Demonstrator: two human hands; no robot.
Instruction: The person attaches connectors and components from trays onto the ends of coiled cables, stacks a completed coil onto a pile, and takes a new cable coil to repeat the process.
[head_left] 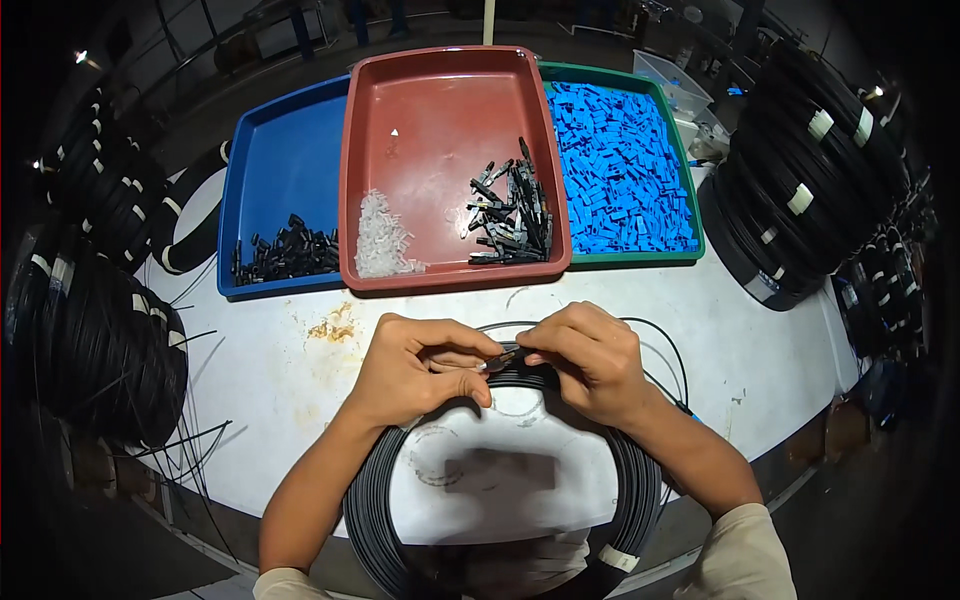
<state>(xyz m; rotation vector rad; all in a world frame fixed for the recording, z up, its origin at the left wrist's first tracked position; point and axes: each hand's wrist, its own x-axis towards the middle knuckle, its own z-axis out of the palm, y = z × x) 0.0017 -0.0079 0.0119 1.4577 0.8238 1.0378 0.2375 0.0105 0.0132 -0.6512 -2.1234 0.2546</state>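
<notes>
A small black cable connector (507,357) with a whitish tip is between my two hands, above the far side of a coil of black cable (375,510). My left hand (415,372) has its thumb and index finger closed around the whitish end. The fingertips of my right hand (595,360) pinch the connector's other end. My fingers partly hide it. The coil lies on the white table (260,400) and reaches over its near edge. A loose loop of cable (683,365) curves out behind my right hand, with a small blue piece (696,418) near my right forearm.
Across the table stand a blue tray (290,150) of black parts, a red tray (445,120) with clear small pieces (380,240) and black connectors (515,215), and a green tray (700,240) of blue clips (620,170). Large cable coils (110,350) flank both sides.
</notes>
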